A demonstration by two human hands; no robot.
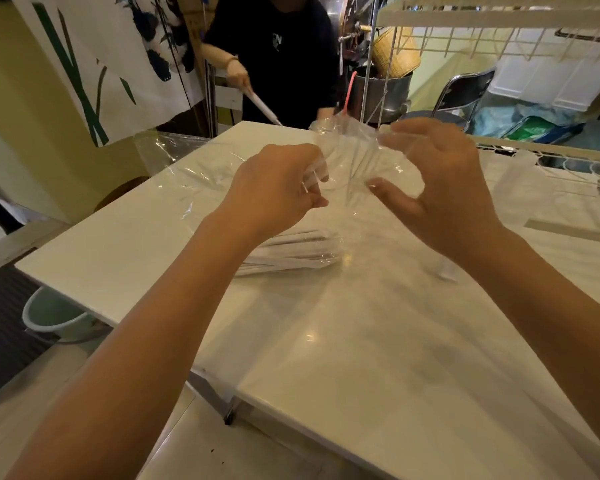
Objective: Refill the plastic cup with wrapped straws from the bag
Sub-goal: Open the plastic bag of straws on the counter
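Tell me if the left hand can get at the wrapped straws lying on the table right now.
Probably not at once: the left hand is gripping the clear bag, as is the right hand. The wrapped straws lie just beneath it, unobstructed.

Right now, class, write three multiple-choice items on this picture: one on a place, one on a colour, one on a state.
1. Where do the wrapped straws lie?
A. on the white table
B. on the floor
C. in the bucket

2. What colour are the straws' wrappers?
A. red
B. white
C. black

3. How is the clear bag held?
A. by the left hand and right hand together
B. by one hand
C. by nobody

Answers: 1 A, they rest on the tabletop; 2 B, the paper is white; 3 A, both hands grip the plastic.
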